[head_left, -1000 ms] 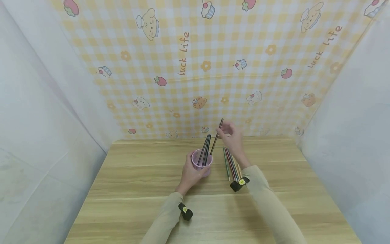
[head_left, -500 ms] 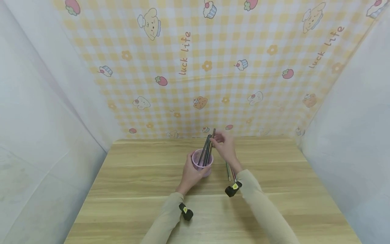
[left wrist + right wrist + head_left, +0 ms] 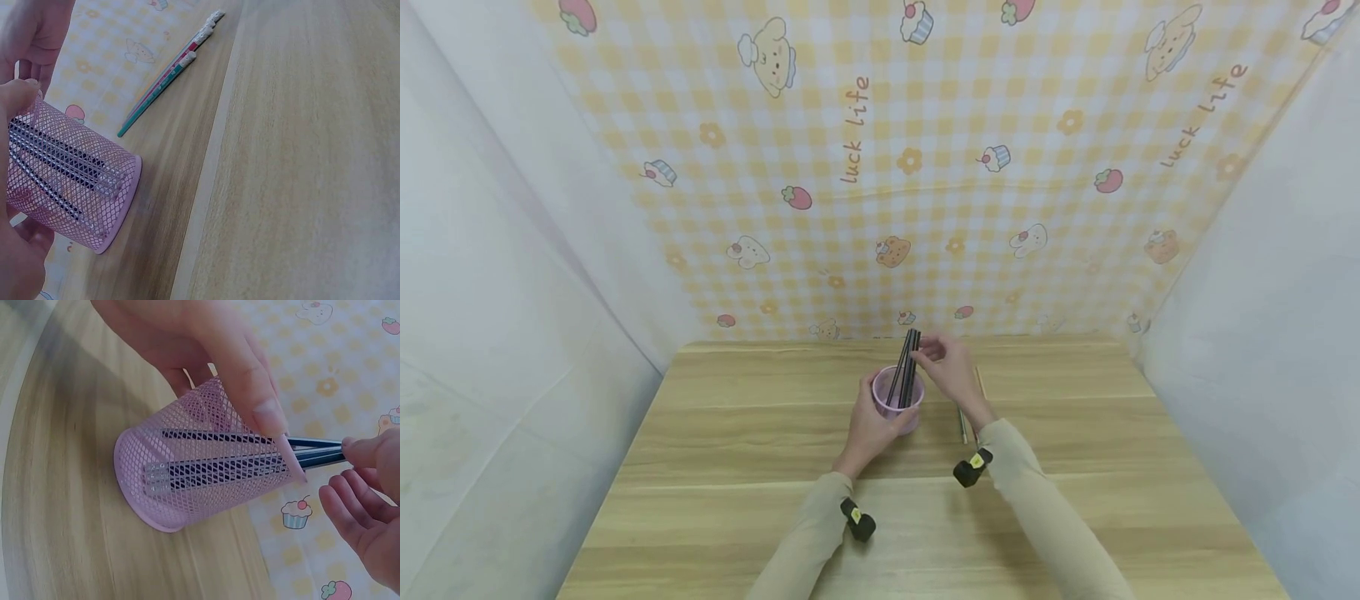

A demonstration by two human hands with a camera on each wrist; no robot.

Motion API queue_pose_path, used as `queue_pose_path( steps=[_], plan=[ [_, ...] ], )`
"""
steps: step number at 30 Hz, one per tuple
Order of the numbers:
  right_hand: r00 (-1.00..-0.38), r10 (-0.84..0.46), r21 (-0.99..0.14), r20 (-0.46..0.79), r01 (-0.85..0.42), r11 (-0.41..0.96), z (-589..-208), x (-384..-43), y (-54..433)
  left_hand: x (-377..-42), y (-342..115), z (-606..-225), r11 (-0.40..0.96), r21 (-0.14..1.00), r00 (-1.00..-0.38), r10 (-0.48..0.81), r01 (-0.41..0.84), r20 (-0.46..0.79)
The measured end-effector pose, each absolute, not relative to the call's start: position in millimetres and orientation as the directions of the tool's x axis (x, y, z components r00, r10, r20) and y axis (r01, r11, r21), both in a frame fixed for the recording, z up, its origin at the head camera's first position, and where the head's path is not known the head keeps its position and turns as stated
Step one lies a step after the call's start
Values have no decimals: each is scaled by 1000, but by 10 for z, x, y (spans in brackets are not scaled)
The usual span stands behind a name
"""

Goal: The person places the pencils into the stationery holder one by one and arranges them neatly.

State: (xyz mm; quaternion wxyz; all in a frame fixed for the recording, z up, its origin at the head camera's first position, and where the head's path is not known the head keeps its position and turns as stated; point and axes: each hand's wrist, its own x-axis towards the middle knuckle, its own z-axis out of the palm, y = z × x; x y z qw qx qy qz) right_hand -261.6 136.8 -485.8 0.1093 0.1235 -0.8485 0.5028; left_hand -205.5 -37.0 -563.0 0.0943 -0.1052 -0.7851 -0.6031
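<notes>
My left hand [image 3: 871, 425] grips a pink mesh pencil cup [image 3: 206, 509] round its side, thumb near the rim. Several dark pencils [image 3: 319, 456] lean together in the cup; their lower ends show through the mesh. At the upper ends of these pencils is my right hand [image 3: 951, 368], pinching a dark pencil between thumb and forefinger while its other fingers are loosely bent. The pinched pencil's lower part is inside the cup. Several coloured pencils lie on the table right of the cup, among them a green pencil [image 3: 156, 92], partly hidden by my right hand in the head view.
The wooden table [image 3: 737, 450] meets a yellow checked cloth [image 3: 820, 275] at its back edge. White sheets [image 3: 1247, 333] hang at both sides. A yellowish pencil [image 3: 981, 382] lies beyond my right wrist.
My right hand has moved left and down, bringing the dark pencil from beside the cup into it among the others. My left hand keeps its hold on the cup.
</notes>
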Motion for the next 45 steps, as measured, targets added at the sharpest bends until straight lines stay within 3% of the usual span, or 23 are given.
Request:
queue_pose_path(
  steps=[10,24,45],
  plan=[
    [-958,-107,-839,265,-284,463,-4915,-2590,1561,-2042,-364,-5612,258,932,-967,46,253,250],
    [-986,62,-876,153,-106,470,-5059,-2578,1918,-2052,-364,-5603,236,941,-970,43,244,241],
    [-988,153,-847,30,56,529,-5494,-2477,2319,-2050,-370,-5626,228,941,-968,41,249,247]
  ],
)
